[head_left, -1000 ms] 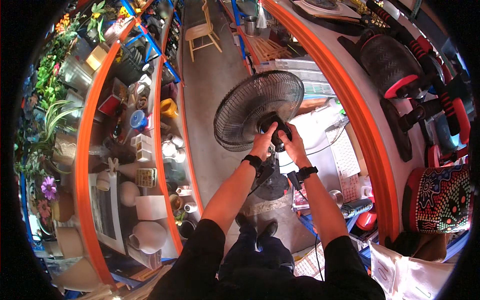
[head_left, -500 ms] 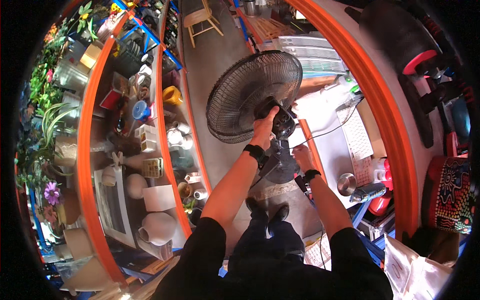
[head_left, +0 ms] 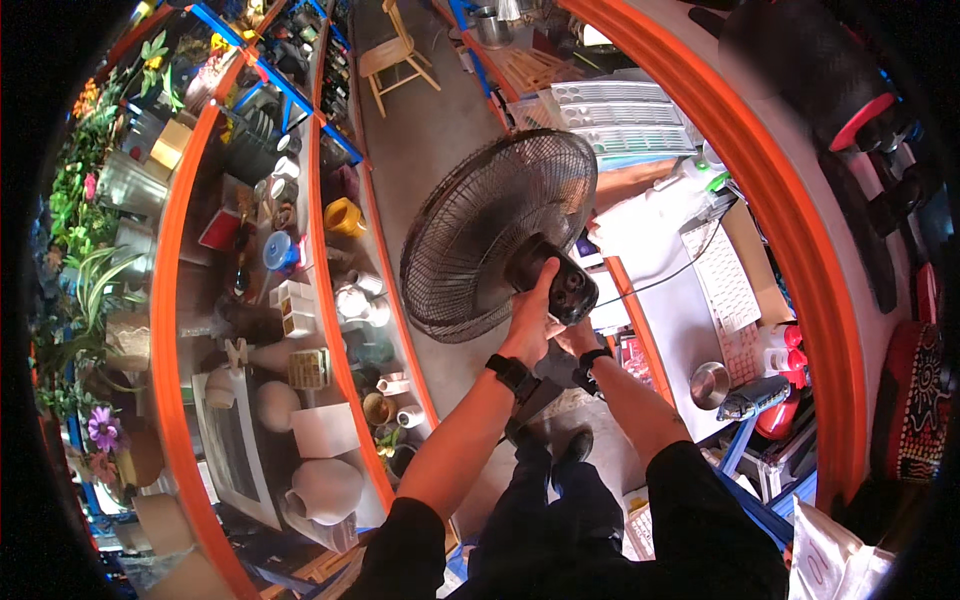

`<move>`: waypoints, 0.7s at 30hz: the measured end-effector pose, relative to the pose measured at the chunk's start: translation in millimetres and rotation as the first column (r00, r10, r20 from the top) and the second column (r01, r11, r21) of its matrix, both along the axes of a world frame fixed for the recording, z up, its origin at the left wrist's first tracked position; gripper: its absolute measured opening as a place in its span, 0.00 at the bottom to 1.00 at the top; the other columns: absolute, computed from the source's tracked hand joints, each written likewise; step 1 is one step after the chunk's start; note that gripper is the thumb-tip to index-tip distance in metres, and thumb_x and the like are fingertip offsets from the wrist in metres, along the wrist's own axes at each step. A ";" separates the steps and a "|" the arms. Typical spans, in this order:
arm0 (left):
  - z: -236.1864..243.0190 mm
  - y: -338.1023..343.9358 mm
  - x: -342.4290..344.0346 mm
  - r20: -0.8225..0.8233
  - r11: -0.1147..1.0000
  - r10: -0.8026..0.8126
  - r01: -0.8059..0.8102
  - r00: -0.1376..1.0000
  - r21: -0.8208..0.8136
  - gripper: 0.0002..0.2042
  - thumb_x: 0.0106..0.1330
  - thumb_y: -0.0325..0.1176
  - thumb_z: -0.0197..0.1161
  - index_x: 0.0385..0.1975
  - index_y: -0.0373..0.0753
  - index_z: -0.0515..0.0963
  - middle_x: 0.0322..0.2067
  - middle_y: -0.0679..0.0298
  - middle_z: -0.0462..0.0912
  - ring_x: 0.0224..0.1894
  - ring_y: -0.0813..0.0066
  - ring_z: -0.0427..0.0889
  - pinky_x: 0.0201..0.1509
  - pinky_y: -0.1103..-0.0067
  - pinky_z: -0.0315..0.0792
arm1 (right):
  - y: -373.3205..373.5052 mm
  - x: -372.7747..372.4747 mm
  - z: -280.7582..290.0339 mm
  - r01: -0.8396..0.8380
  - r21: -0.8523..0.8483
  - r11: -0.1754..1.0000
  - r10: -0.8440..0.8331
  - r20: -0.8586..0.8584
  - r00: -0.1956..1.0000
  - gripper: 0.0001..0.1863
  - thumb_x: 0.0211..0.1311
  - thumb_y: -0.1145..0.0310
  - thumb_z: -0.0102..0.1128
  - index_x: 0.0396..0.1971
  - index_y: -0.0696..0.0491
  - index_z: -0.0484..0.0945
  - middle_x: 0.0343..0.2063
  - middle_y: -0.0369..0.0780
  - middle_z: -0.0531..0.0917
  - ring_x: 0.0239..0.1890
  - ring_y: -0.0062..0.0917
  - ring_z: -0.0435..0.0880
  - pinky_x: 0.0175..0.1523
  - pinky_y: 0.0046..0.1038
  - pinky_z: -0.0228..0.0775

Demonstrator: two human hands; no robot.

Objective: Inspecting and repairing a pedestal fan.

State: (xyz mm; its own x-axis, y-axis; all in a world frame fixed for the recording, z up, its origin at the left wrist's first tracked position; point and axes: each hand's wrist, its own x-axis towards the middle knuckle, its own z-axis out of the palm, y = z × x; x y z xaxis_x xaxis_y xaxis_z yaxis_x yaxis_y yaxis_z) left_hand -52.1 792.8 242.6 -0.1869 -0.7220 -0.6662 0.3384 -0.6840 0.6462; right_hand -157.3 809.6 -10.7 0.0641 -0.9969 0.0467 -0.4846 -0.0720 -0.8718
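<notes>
A black fan [head_left: 480, 230] with a round wire-mesh guard is held in front of me, its guard tilted to the upper left. My left hand [head_left: 532, 322] grips it at the back, the thumb lying along the motor housing [head_left: 568, 292]. Close beside it, my right hand [head_left: 577, 340] is closed around the neck under the housing; its fingertips are mostly hidden. Part of the dark base [head_left: 540, 398] shows below my hands, partly behind my left wrist. A thin dark cord [head_left: 655, 283] curves off to the right over a white surface.
Shelves with orange beams [head_left: 335, 330] line my left, bearing vases [head_left: 325, 490], cups and a yellow pot [head_left: 345, 217]. On the right shelf lie a white keyboard [head_left: 722, 275], a metal bowl [head_left: 709, 385] and white slatted panels [head_left: 625, 118]. A wooden chair [head_left: 398, 60] stands ahead in the aisle.
My right hand has moved left and down, from beside the fan's base to its neck, next to my left hand. The fan has come lower and slightly left, its base now mostly behind my hands.
</notes>
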 end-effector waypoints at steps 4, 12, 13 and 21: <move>-8.5 -0.7 6.2 0.046 0.994 0.107 -0.106 0.993 -0.018 0.39 0.58 0.61 0.68 0.60 0.36 0.68 0.56 0.60 0.76 0.56 0.67 0.78 0.58 0.64 0.76 | 0.6 18.4 15.1 0.026 -0.110 0.994 -0.033 -0.058 0.998 0.24 0.61 0.58 0.62 0.56 0.50 0.75 0.54 0.47 0.79 0.57 0.46 0.77 0.57 0.44 0.71; 2.0 -13.7 -11.7 0.068 0.974 0.225 -0.222 0.972 -0.038 0.35 0.55 0.53 0.75 0.53 0.30 0.73 0.47 0.60 0.81 0.47 0.73 0.82 0.49 0.70 0.78 | -15.4 11.5 34.5 0.052 -0.149 0.987 -0.058 -0.035 0.998 0.23 0.62 0.57 0.63 0.54 0.50 0.76 0.54 0.48 0.79 0.56 0.47 0.76 0.58 0.44 0.70; 2.1 -14.5 -16.1 0.068 0.972 0.233 -0.231 0.970 -0.040 0.35 0.56 0.52 0.75 0.53 0.29 0.73 0.48 0.59 0.80 0.48 0.73 0.81 0.51 0.71 0.77 | -17.1 7.8 34.1 0.061 -0.159 0.985 -0.069 -0.043 0.997 0.23 0.61 0.57 0.63 0.54 0.50 0.76 0.54 0.48 0.79 0.56 0.47 0.76 0.58 0.44 0.70; -32.3 -19.8 -7.1 0.222 0.957 0.234 -0.183 0.947 -0.227 0.42 0.54 0.56 0.75 0.54 0.24 0.69 0.51 0.53 0.78 0.51 0.68 0.77 0.59 0.77 0.68 | -24.9 34.4 33.2 0.151 -0.086 0.985 -0.123 0.269 0.955 0.32 0.55 0.52 0.70 0.59 0.48 0.75 0.60 0.44 0.76 0.65 0.42 0.68 0.70 0.41 0.57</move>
